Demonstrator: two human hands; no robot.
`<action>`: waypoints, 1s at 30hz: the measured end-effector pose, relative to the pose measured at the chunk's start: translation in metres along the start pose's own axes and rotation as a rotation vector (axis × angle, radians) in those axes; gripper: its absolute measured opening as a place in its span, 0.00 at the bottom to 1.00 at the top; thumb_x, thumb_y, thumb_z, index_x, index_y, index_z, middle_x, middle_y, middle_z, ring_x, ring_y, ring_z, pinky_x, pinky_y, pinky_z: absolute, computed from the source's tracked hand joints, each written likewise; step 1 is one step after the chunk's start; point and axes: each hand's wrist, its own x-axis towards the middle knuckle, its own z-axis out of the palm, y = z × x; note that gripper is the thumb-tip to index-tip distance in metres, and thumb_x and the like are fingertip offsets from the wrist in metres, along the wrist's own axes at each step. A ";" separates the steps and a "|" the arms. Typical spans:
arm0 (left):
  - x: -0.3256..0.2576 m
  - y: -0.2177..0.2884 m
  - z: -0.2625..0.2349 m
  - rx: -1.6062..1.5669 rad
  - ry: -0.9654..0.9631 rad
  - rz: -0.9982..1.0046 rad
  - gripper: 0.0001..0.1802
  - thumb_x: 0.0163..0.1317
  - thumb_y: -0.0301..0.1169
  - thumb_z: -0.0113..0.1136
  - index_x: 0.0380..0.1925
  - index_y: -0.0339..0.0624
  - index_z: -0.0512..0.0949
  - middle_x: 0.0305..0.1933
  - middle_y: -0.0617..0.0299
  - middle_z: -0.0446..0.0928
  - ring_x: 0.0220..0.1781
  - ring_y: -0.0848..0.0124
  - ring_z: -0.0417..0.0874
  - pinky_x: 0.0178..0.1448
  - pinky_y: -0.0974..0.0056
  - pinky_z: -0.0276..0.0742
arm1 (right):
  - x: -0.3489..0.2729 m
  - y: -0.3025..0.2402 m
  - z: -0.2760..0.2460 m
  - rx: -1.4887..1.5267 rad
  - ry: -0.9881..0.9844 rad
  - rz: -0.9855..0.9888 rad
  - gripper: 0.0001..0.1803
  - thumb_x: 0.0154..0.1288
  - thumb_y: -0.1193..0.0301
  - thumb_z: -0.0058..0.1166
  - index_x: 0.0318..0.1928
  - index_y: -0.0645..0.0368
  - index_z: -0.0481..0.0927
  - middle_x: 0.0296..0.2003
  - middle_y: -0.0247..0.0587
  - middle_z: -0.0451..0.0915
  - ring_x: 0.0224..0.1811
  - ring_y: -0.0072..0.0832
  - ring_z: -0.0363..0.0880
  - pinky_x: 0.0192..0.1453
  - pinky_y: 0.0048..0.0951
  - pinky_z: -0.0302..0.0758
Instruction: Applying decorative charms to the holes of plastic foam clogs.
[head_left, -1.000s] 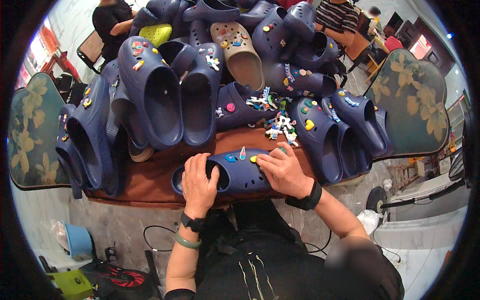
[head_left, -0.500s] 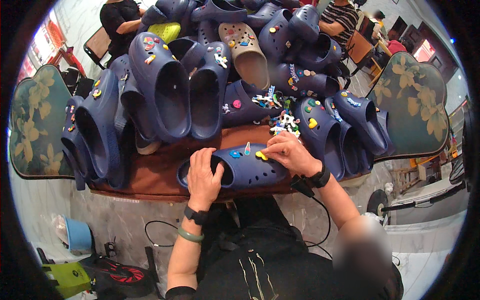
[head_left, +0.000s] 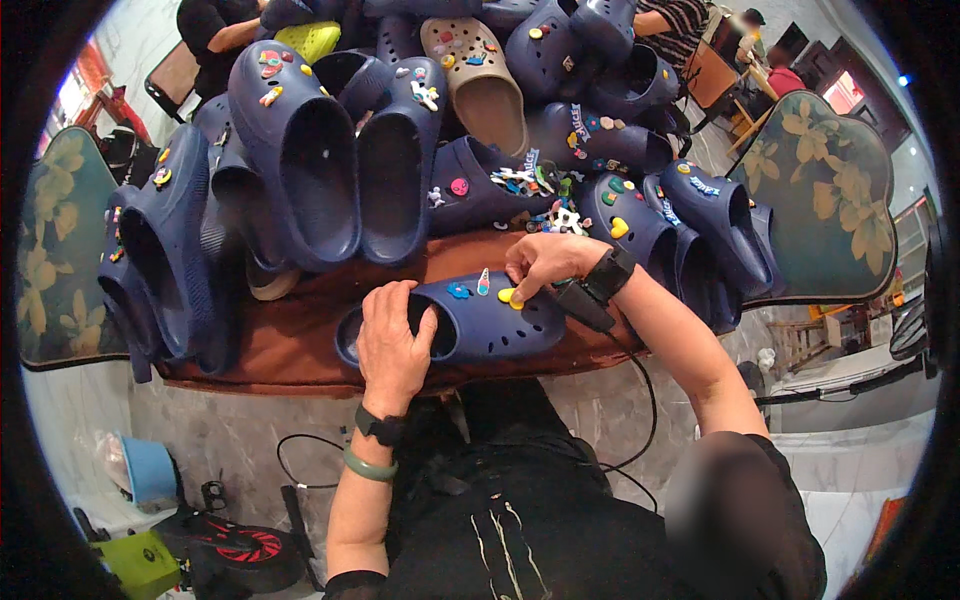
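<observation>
Head: left hand [head_left: 393, 345] steadies clog [head_left: 480, 325] (navy).

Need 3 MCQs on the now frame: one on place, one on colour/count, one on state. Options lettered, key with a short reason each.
1. Where does the left hand rest?
A. on the heel opening of the navy clog
B. on the beige clog
C. on the floor

2. What colour is the charm at the right hand fingertips?
A. pink
B. yellow
C. white

3. How does the navy clog lie?
A. on the brown table, top up
B. lifted in the air
C. sole up

Key: 1 A, palm covers the opening; 2 B, a yellow charm shows under the fingertips; 3 A, it lies flat with charms facing up.
</observation>
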 end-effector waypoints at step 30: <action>-0.004 0.003 -0.006 -0.047 -0.017 -0.100 0.20 0.59 0.35 0.59 0.51 0.42 0.75 0.54 0.54 0.74 0.61 0.54 0.71 0.64 0.53 0.68 | 0.004 -0.024 0.094 -0.538 1.040 -0.137 0.10 0.48 0.62 0.69 0.30 0.49 0.85 0.32 0.31 0.82 0.50 0.32 0.73 0.60 0.44 0.59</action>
